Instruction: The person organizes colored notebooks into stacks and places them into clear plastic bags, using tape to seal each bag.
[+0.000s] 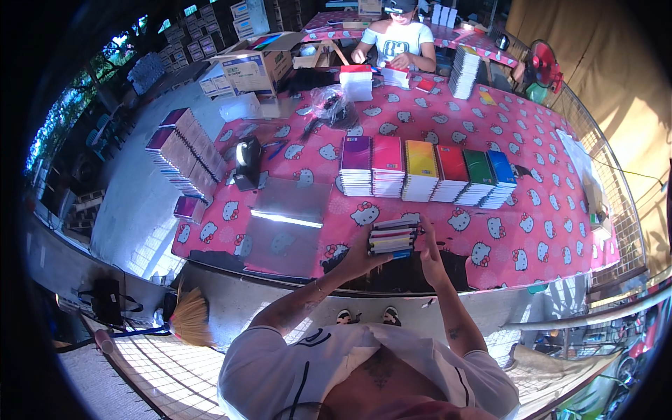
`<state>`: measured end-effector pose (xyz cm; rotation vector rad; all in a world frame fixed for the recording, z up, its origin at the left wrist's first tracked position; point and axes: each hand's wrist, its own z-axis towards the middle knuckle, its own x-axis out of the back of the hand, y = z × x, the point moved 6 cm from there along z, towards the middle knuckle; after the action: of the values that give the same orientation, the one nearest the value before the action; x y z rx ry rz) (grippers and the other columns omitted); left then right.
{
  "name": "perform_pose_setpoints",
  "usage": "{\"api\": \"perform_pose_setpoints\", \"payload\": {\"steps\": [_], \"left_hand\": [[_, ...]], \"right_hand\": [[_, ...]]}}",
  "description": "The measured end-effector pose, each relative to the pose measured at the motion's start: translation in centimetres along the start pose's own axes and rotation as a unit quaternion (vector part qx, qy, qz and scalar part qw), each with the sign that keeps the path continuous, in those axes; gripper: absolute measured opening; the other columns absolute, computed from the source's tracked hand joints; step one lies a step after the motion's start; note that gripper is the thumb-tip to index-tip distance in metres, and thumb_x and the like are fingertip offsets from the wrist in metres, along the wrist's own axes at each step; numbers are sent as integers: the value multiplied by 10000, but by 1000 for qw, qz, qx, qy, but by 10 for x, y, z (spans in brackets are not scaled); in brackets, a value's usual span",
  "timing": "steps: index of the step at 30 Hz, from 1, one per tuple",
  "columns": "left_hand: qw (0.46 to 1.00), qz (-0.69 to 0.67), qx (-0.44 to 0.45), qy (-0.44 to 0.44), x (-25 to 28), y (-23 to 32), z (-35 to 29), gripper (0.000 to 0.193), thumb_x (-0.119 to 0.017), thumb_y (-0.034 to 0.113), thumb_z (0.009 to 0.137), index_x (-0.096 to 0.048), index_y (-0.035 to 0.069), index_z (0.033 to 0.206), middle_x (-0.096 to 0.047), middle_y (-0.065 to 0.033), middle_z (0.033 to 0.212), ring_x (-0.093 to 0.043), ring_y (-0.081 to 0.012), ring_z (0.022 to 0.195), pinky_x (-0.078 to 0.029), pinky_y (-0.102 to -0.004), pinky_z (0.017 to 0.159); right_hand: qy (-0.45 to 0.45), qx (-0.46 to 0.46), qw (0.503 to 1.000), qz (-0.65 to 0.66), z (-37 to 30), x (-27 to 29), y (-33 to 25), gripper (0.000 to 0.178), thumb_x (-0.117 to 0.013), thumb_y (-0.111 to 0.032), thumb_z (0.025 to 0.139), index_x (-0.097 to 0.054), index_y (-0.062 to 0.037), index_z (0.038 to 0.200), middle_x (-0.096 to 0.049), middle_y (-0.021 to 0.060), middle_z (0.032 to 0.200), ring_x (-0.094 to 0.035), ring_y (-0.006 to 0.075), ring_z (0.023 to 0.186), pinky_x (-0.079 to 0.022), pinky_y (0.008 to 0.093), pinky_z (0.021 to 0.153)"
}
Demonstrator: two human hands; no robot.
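Between my hands, near the table's front edge, stands a small stack of spiral notebooks (393,239), with white page edges and a few coloured covers showing. My left hand (362,257) grips the stack's left side, its thumb along the near face. Pressed along the right side with its fingers pointing up and away is my right hand (430,250). Just beyond is a row of notebook stacks with purple (356,164), pink (387,164), yellow (420,168), red (452,171), green (480,175) and blue covers (501,176).
A clear plastic sheet (287,241) lies left of my hands, near a black tape-dispenser-like object (248,162). Tall notebook stacks (185,150) line the left edge. Across the pink patterned table (458,222), a co-worker (402,42) handles notebooks. Crumpled plastic (332,107) lies between.
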<state>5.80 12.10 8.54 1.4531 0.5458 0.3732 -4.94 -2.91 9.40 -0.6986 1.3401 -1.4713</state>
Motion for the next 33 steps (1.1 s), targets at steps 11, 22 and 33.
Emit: {"api": "perform_pose_setpoints", "payload": {"steps": [11, 22, 33], "left_hand": [[995, -28, -86, -32, -1, -47, 12, 1136, -862, 68, 696, -98, 54, 1538, -428, -151, 1372, -475, -240, 1284, -459, -374, 1028], [996, 65, -58, -14, 8, -65, 16, 931, -918, 189, 655, -316, 45, 1350, -502, -130, 1286, -516, -231, 1234, -466, -397, 1023], [884, 455, -60, -89, 26, 2, 19, 1065, -889, 296, 639, -294, -1, 1471, -413, -237, 1466, -437, -354, 1361, -370, -464, 1113]], "right_hand": [[114, 66, 989, -60, 0, -19, 52, 1078, -931, -227, 666, -280, -61, 1508, -480, 144, 1342, -525, 243, 1219, -442, 379, 1043], [63, 75, 986, -132, -4, -21, 65, 1020, -944, -265, 630, -363, -61, 1444, -600, 127, 1239, -597, 249, 1160, -484, 380, 985], [40, 17, 982, -186, -7, -11, 78, 811, -918, -178, 641, -448, -35, 1286, -646, 152, 1155, -651, 255, 1078, -506, 386, 939]]}}
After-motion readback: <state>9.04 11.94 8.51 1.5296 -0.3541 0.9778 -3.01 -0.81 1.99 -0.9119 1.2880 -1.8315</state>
